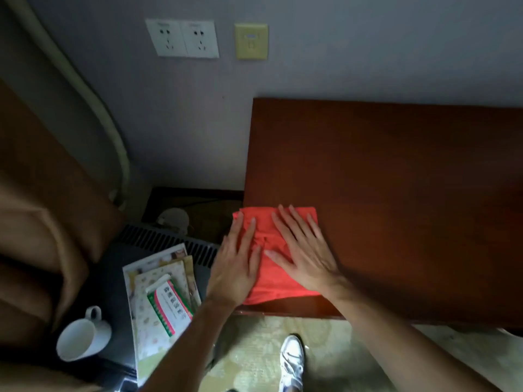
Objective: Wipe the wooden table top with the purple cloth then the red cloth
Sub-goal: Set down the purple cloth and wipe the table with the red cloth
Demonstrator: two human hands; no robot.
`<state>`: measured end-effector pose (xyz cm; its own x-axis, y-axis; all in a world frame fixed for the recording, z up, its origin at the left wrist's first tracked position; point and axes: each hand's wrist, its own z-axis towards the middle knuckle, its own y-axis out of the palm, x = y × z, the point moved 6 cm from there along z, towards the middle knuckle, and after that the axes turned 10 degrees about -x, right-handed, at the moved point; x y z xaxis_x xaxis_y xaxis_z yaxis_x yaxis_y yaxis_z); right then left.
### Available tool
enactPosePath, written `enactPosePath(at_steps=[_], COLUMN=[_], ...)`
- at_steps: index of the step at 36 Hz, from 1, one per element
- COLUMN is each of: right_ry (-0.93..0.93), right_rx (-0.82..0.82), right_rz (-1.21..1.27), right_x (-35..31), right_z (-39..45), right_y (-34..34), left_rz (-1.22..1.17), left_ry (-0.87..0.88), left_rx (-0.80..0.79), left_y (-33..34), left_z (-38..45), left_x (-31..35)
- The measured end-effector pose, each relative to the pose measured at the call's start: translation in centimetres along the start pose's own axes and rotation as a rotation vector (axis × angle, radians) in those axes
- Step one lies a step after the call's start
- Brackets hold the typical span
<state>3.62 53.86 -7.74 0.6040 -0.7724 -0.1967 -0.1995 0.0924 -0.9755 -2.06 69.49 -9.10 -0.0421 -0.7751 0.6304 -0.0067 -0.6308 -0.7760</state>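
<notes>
Red cloth (pixel 276 267), folded, flat at near-left corner of wooden table top (pixel 396 199), left edge overhanging slightly. Left hand (pixel 236 267) pressed flat on cloth's left part, fingers straight, slightly apart. Right hand (pixel 304 250) pressed flat on cloth's right part, fingers straight & spread. Left of table: white mug (pixel 80 335), booklets w/ small box (pixel 164 295) on dark surface. Wall sockets (pixel 182 38) above, beyond table. White shoe (pixel 291 363) below table's near edge. Purple cloth: not seen.

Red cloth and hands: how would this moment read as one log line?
step: wiping | red cloth: flat on table, near-left corner | left hand: pressing cloth | right hand: pressing cloth | purple cloth: unseen
</notes>
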Motion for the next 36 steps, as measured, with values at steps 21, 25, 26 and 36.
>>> enactPosePath(at_steps=[21,25,26,36], right_ry=[-0.370,-0.547,-0.563,-0.412], right_rx=[-0.159,-0.242,-0.239,-0.141], right_rz=[-0.187,-0.228,-0.232,-0.176], right_x=[-4.3,-0.8,0.3,11.8], right_z=[-0.4,6.5,8.5,27.0], right_y=[0.9,-0.5,-1.0,-5.9], left_rz=[-0.110,-0.218,-0.252,-0.189], left_ry=[-0.074,-0.057,-0.054,-0.078], left_rx=[0.079,0.143,0.160,0.089], left_y=[-6.6,-6.2,-5.9,-0.7], left_z=[-2.2,0.3,1.1,7.2], left_x=[-3.1,-1.7,-1.3,0.3])
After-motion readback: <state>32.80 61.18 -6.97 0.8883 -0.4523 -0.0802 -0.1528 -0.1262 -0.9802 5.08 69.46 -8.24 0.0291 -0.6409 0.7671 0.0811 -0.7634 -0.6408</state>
